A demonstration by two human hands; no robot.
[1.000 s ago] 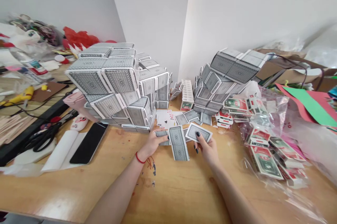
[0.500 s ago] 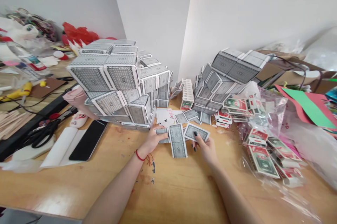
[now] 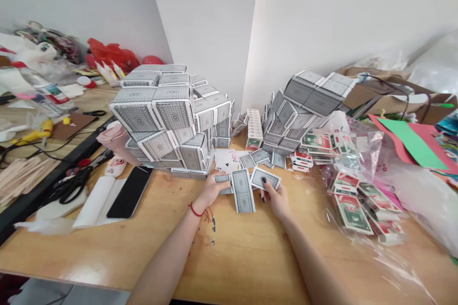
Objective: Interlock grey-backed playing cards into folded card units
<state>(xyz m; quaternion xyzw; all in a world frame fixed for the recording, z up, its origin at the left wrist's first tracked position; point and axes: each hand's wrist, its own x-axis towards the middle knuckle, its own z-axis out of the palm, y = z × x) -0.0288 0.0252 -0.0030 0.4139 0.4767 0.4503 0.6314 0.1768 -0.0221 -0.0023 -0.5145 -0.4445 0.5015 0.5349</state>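
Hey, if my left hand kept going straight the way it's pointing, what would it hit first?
Probably the face-up playing cards lying just beyond the grey-backed cards your left hand holds; the stacked card blocks sit just beside that line. Depth is hard to judge.

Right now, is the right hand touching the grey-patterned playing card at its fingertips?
Touching. Head view: right hand pinches the grey-patterned playing card, thumb lying on its back.
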